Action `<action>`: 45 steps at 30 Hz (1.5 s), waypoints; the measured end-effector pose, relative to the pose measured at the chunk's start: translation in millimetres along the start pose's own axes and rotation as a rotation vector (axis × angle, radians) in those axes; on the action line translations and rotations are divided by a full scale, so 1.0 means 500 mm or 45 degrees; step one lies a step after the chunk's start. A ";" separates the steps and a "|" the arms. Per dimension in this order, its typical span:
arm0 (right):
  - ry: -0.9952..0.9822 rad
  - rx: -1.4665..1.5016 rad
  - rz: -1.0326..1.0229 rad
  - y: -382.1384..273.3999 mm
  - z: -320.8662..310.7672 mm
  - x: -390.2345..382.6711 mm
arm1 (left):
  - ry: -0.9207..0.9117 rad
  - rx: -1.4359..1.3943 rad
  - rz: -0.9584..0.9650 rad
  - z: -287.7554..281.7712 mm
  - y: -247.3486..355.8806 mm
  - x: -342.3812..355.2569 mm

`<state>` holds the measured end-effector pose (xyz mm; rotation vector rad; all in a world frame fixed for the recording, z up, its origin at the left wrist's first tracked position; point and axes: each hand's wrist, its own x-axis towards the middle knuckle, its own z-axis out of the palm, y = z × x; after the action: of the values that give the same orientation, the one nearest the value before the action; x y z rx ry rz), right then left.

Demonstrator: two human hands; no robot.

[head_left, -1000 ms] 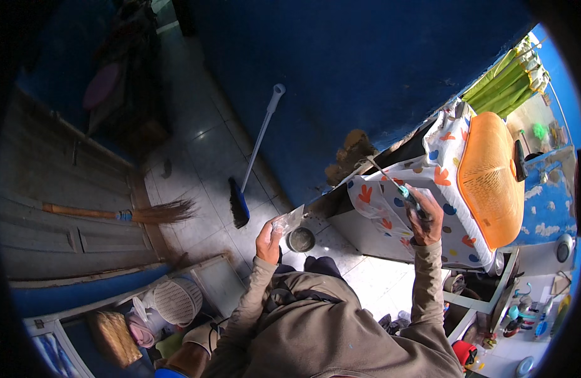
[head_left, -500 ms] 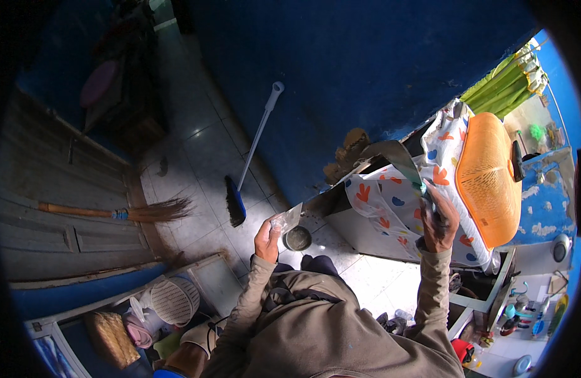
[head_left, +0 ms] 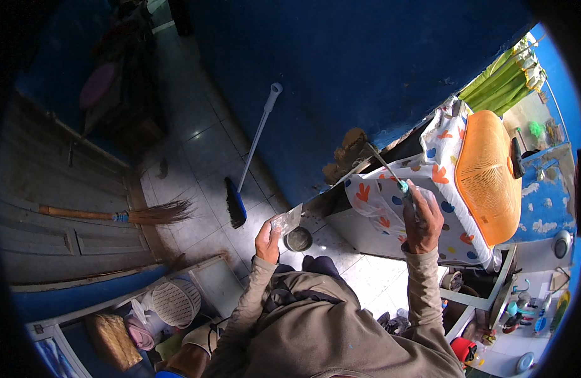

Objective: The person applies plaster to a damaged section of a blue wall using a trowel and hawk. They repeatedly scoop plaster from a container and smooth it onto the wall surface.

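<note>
My right hand (head_left: 421, 220) is closed round the teal handle of a long-bladed metal trowel (head_left: 383, 162), whose blade points up-left, seen nearly edge-on near a brown damaged patch (head_left: 352, 142) on the blue wall. My left hand (head_left: 268, 243) grips a small flat pale plate (head_left: 291, 218), perhaps a scraper, held above and left of a grey bucket (head_left: 298, 240) on the tiled floor. Behind my right hand is a white cover (head_left: 441, 157) with coloured shapes, on which an orange mesh food cover (head_left: 485, 164) rests.
A long-handled brush (head_left: 253, 151) leans at the wall; a straw broom (head_left: 83, 212) stands by the grey door. A low shelf with baskets (head_left: 173, 301) is lower left. A counter with utensils (head_left: 536, 321) is lower right, a green curtain (head_left: 495, 82) upper right.
The trowel blade, seen broadside half a second ago, is now turned nearly edge-on. My right hand has shifted left since then. My left hand stays about where it was.
</note>
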<state>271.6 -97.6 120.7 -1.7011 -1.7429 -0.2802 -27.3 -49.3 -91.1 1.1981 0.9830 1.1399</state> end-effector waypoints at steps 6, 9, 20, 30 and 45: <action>0.128 -0.032 -0.037 -0.038 -0.008 0.018 | 0.037 0.004 0.016 0.001 -0.010 -0.002; 0.192 0.033 -0.028 -0.044 -0.015 0.023 | 0.019 0.011 0.026 -0.001 -0.008 -0.002; -0.023 0.013 0.059 -0.022 -0.006 0.000 | 0.000 -0.004 0.021 0.004 -0.003 -0.001; 0.082 0.373 0.434 0.049 -0.046 -0.030 | 0.051 0.059 0.013 -0.018 -0.026 0.006; -0.101 -0.391 -0.150 0.185 -0.025 0.040 | 0.044 0.050 -0.025 0.012 0.026 -0.013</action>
<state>364.9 -77.7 114.4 -1.8450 -1.9412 -0.5652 -24.5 -56.5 -77.5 1.2011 1.0460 1.1336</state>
